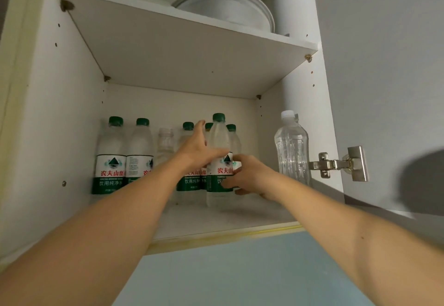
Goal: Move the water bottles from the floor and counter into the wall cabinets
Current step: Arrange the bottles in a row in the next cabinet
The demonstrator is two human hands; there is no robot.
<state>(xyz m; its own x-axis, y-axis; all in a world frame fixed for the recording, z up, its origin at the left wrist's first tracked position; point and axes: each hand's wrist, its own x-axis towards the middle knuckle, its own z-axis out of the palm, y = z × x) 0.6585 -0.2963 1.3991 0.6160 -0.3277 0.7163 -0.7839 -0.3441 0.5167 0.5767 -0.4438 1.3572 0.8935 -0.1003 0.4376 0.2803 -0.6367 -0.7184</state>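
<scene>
Bottle in hand: green-capped water bottle (219,161) stands upright on the lower cabinet shelf (216,221), at the front of the row.
Right hand: our right hand (245,176) curls round its label low down, we judge to seat it squarely.
Left hand: our left hand (197,147) lies with straight fingers against the bottle's upper side, seemingly steadying it.
Stored bottles: green-capped bottles (110,156) line the back, touching; an uncapped clear bottle (165,142) stands among them.
Right edge: a white-capped clear bottle (292,147) stands apart near the hinge (336,164).
Upper shelf: plates (230,10).
</scene>
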